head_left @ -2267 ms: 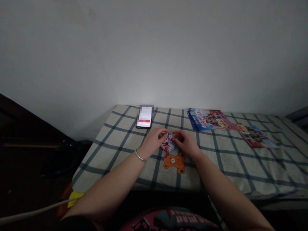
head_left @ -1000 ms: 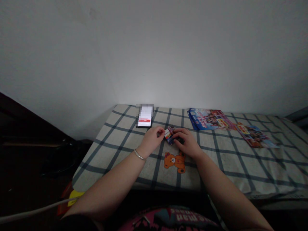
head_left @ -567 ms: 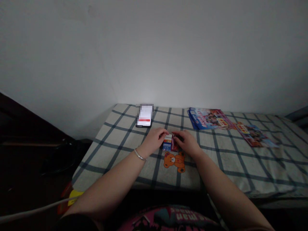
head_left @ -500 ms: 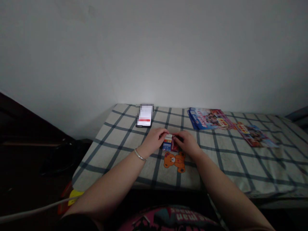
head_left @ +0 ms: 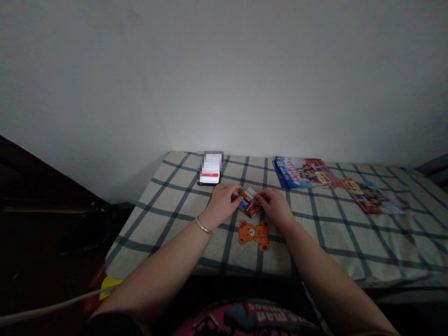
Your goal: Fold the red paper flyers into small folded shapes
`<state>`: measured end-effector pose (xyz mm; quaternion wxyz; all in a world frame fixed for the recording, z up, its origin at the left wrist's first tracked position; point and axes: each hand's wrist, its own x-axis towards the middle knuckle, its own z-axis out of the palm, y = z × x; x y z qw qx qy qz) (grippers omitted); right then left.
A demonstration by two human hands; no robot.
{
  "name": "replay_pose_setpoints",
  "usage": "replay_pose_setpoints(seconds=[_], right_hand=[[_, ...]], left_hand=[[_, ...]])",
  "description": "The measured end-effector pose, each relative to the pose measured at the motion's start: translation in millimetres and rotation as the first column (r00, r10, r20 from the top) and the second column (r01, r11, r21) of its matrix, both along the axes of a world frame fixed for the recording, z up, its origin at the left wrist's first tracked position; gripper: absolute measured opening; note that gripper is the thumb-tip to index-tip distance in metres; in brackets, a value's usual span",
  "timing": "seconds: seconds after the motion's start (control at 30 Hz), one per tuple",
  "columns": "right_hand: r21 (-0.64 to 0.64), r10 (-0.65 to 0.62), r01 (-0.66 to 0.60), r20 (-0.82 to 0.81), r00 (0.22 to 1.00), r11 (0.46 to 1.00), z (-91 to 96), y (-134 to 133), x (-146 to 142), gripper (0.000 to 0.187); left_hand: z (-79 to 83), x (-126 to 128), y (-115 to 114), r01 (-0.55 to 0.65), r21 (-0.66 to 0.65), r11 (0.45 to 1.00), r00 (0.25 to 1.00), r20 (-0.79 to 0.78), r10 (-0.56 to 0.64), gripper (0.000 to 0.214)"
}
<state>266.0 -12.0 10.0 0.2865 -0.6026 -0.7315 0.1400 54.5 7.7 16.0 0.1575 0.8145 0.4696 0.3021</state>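
Observation:
A small folded colour paper [head_left: 249,202], red, white and blue, sits between my two hands just above a checked cloth [head_left: 168,205]. My left hand [head_left: 224,201], with a bracelet on the wrist, pinches the paper's left edge with curled fingers. My right hand [head_left: 275,205] pinches its right edge, fingers curled as well. The paper is tilted, one corner pointing down towards an orange bear print [head_left: 254,234] on the cloth.
A phone [head_left: 210,170] with a lit screen lies at the back of the cloth near the wall. Colour leaflets lie at the right: a blue stack [head_left: 301,172] and another leaflet [head_left: 371,197]. The cloth's left edge drops into dark floor space.
The folded paper has been turned and refolded between my hands, going from a flat upright rectangle to a tilted one. Both hands stayed over the same spot.

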Motion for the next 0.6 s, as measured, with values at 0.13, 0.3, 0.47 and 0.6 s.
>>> replay_pose_setpoints(seconds=[0.13, 0.3, 0.47, 0.6], right_hand=[[0.106, 0.007, -0.021, 0.130, 0.992, 0.994, -0.2, 1.9, 1.3, 0.019], [0.106, 0.003, -0.019, 0.149, 0.989, 0.994, -2.0, 3.3, 2.6, 0.019], [0.083, -0.012, -0.001, 0.165, 0.986, 0.997, -2.6, 4.5, 4.1, 0.017], [0.108, -0.046, 0.025, 0.196, 0.979, 0.994, -2.1, 4.6, 4.7, 0.016]], left_hand=[[1.3, -0.2, 0.4, -0.001, 0.007, 1.000, 1.000, -0.015, 0.002, 0.020], [2.5, 0.0, -1.7, 0.027, 0.038, 0.999, 0.995, -0.092, -0.023, 0.016], [1.4, -1.2, -3.0, 0.100, 0.087, 0.991, 0.985, -0.150, -0.086, 0.022], [0.1, -3.2, -1.9, 0.198, 0.129, 0.972, 0.971, -0.164, -0.176, 0.027]])
